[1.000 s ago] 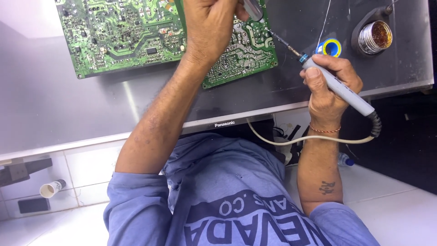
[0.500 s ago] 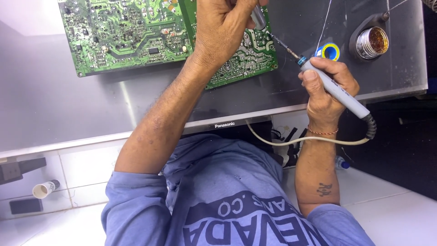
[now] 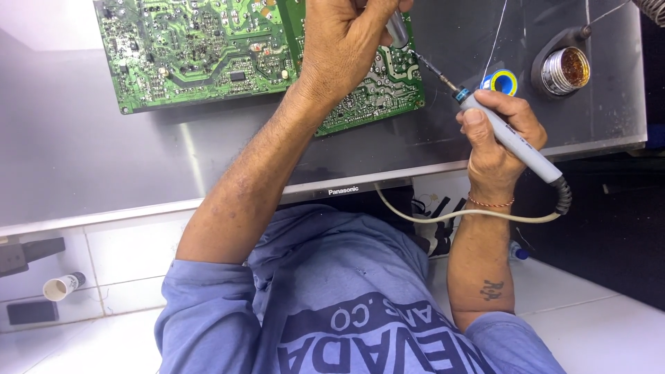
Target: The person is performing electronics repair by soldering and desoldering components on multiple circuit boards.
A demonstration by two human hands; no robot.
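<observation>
On the grey metal panel (image 3: pixel 104 159), the right hand (image 3: pixel 495 138) grips a soldering iron (image 3: pixel 512 142); at ten o'clock, the left hand (image 3: pixel 343 48) pinches perhaps a grey tool (image 3: pixel 396 29) over the green circuit board (image 3: pixel 201 48).

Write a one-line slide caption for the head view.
Right hand aims a soldering iron at a green circuit board while the left hand grips a slim tool over it.

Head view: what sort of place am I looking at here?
Probably an electronics repair bench. A green circuit board lies on a grey panel, the right hand holds a soldering iron, and a tin of tip cleaner sits nearby.
</observation>
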